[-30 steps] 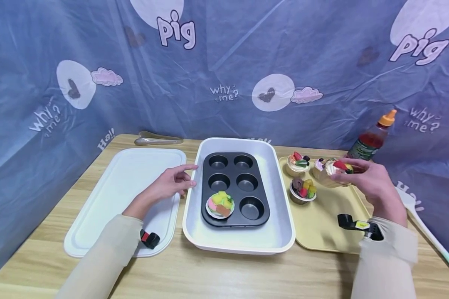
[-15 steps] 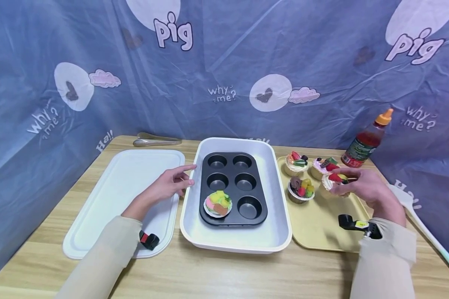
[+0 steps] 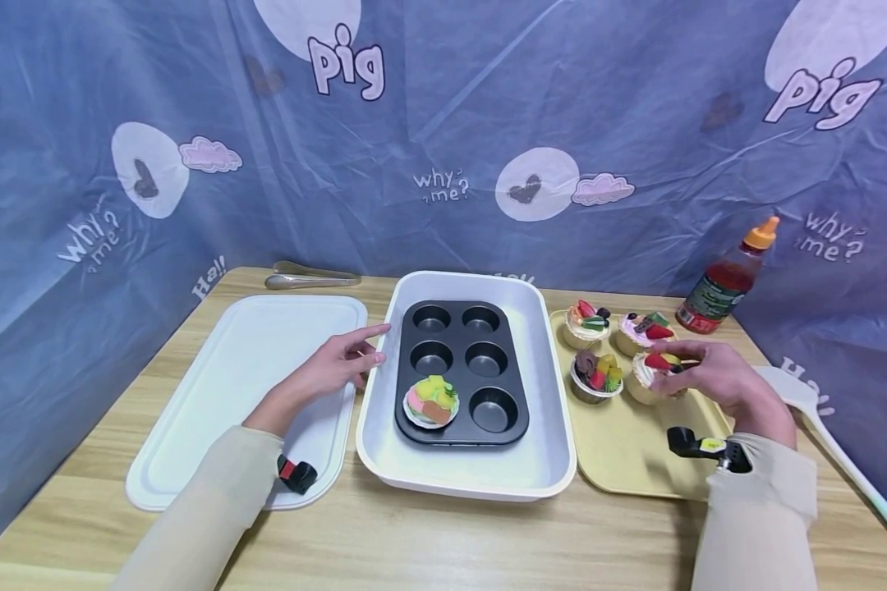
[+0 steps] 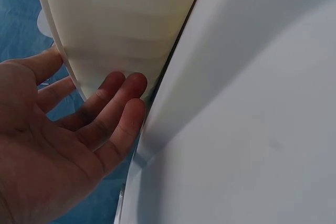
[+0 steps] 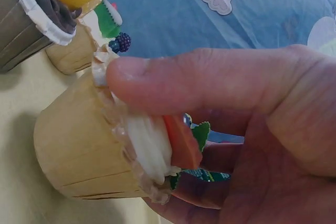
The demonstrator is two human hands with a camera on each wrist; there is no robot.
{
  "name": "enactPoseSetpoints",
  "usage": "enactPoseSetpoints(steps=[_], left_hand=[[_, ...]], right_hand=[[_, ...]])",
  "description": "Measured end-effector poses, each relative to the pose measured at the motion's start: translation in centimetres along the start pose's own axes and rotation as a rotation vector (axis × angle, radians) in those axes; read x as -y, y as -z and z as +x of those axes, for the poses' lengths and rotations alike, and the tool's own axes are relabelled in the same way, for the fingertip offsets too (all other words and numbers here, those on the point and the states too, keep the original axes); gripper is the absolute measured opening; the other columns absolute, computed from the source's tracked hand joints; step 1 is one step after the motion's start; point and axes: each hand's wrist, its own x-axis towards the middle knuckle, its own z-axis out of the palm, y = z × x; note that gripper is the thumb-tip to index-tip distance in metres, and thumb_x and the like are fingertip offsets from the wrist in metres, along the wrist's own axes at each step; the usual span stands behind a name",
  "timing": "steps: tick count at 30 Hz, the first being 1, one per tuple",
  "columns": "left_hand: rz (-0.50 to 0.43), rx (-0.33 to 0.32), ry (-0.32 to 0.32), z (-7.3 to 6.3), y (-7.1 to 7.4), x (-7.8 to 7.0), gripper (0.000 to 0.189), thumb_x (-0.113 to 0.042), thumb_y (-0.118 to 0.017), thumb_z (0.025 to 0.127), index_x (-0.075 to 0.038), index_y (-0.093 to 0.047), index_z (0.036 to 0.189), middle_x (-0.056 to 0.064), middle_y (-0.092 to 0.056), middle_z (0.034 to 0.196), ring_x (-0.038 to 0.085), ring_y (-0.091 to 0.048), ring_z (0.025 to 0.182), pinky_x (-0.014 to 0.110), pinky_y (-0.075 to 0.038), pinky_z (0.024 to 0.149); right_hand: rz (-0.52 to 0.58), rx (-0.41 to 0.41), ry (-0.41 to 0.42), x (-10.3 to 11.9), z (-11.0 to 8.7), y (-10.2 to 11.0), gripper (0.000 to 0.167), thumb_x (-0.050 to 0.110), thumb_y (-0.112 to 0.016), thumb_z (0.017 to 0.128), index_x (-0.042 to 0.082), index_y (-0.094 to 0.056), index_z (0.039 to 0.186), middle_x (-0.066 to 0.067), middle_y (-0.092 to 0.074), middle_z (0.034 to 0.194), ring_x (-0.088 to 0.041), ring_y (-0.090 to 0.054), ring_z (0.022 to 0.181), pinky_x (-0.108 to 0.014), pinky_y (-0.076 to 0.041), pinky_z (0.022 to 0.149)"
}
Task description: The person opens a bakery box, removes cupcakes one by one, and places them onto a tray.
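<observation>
My right hand (image 3: 724, 379) holds a white-frosted cupcake (image 3: 645, 379) with a strawberry slice on top, over the right part of the yellow tray (image 3: 613, 451). In the right wrist view the thumb presses the rim of its tan cup (image 5: 79, 140), and the other fingers are partly hidden behind it. My left hand (image 3: 333, 369) rests against the side of a white basin (image 3: 466, 491), thumb at its rim and fingers loosely bent. Inside the basin lies a black muffin pan (image 3: 458, 328); a fruit-topped cupcake (image 3: 431, 402) occupies its near-left cup.
Close by on the yellow tray stand a chocolate cupcake (image 3: 595, 379), a strawberry cupcake (image 3: 585, 327) and a pink-frosted cupcake (image 3: 643, 332). Behind is a sauce bottle (image 3: 720, 287). A white spatula (image 3: 835, 435) lies right, a white tray (image 3: 229, 386) left, tongs (image 3: 312, 279) behind it.
My right hand has brought the cupcake toward the front and lower, away from the pink-frosted one, down to the tray. The left hand has stayed at the basin.
</observation>
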Motion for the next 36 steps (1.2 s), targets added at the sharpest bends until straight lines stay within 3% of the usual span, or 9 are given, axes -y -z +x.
enactPoseSetpoints(steps=[6, 11, 22, 29, 32, 36], left_hand=[[-0.008, 0.003, 0.011, 0.1, 0.0, 0.1, 0.055, -0.02, -0.063, 0.101, -0.015, -0.045, 0.153, 0.015, -0.06, 0.104, 0.022, -0.06, 0.082, 0.031, -0.058, 0.067], [-0.013, 0.005, 0.017, 0.1, 0.0, 0.2, 0.055, -0.02, -0.062, 0.101, -0.016, -0.045, 0.153, 0.015, -0.061, 0.104, 0.023, -0.061, 0.08, 0.032, -0.058, 0.068], [-0.019, 0.006, 0.007, 0.1, 0.0, 0.1, 0.055, -0.019, -0.063, 0.101, -0.014, -0.045, 0.152, 0.014, -0.061, 0.1, 0.022, -0.061, 0.08, 0.033, -0.058, 0.068], [-0.026, 0.006, 0.016, 0.2, 0.0, 0.1, 0.055, -0.019, -0.063, 0.101, -0.014, -0.045, 0.153, 0.014, -0.062, 0.1, 0.021, -0.062, 0.078, 0.034, -0.059, 0.069], [-0.025, 0.006, 0.018, 0.1, 0.0, 0.1, 0.055, -0.019, -0.064, 0.101, -0.014, -0.046, 0.152, 0.014, -0.062, 0.1, 0.02, -0.062, 0.078, 0.034, -0.059, 0.069], [-0.024, 0.006, 0.022, 0.1, 0.0, 0.1, 0.054, -0.02, -0.063, 0.101, -0.015, -0.046, 0.152, 0.014, -0.062, 0.101, 0.021, -0.062, 0.077, 0.033, -0.059, 0.068]], right_hand=[[-0.015, 0.031, 0.009, -0.2, -0.1, 0.0, 0.079, 0.019, -0.087, 0.078, -0.007, -0.05, 0.143, -0.017, -0.065, 0.124, -0.003, -0.06, 0.088, -0.018, -0.05, 0.076], [-0.026, 0.081, 0.005, -0.2, -0.1, 0.0, 0.081, 0.017, -0.085, 0.081, -0.008, -0.044, 0.146, -0.007, -0.069, 0.113, -0.005, -0.063, 0.084, -0.018, -0.051, 0.075], [0.008, 0.103, 0.038, -0.6, -0.2, 0.0, 0.075, 0.018, -0.083, 0.083, -0.007, -0.048, 0.144, -0.001, -0.07, 0.117, -0.003, -0.066, 0.088, -0.018, -0.052, 0.078], [-0.04, 0.11, 0.076, -0.3, -0.6, 0.2, 0.077, 0.023, -0.079, 0.087, -0.006, -0.042, 0.148, -0.031, -0.053, 0.142, 0.003, -0.061, 0.097, -0.014, -0.047, 0.081], [-0.037, 0.08, 0.095, -0.1, -0.7, 0.4, 0.072, 0.022, -0.078, 0.088, -0.006, -0.045, 0.146, -0.016, -0.063, 0.136, 0.009, -0.059, 0.097, -0.013, -0.046, 0.08], [0.015, -0.012, 0.102, 0.7, -1.0, 0.7, 0.062, 0.022, -0.078, 0.09, -0.003, -0.052, 0.14, 0.025, -0.069, 0.107, 0.015, -0.06, 0.092, -0.009, -0.046, 0.078]])
